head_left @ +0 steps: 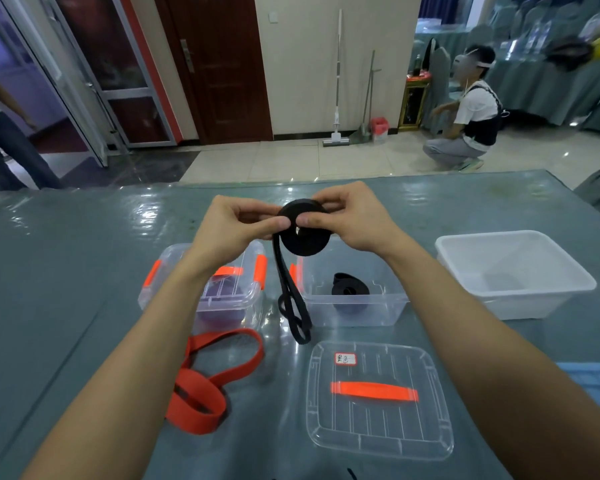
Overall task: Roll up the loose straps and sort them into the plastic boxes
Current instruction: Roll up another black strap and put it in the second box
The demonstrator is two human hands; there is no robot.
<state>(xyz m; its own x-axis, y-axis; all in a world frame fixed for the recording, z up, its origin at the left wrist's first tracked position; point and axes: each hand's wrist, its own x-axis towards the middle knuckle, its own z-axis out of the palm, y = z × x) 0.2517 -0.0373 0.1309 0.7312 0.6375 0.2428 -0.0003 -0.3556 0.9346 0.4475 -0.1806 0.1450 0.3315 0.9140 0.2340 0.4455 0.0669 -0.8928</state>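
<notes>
Left hand point(236, 223) and right hand point(354, 220) pinch a half-rolled black fabric strap point(305, 242) over the glossy grey-green table point(84, 271), tail hanging to 6 o'clock; brown wooden door point(222, 64) at 12 o'clock.

A black strap point(303, 239) sits between the left hand point(236, 225) and right hand point(355, 220). Below the left hand lie an orange-clipped clear box point(252, 294) and an orange strap point(219, 372) on the grey-blue table point(66, 271); right of the right hand, a white tub point(520, 282).

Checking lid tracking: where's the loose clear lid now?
Head view, lower right of centre: the clear lid lies flat, on the near side of the open clear box, right of the orange strap.
</notes>
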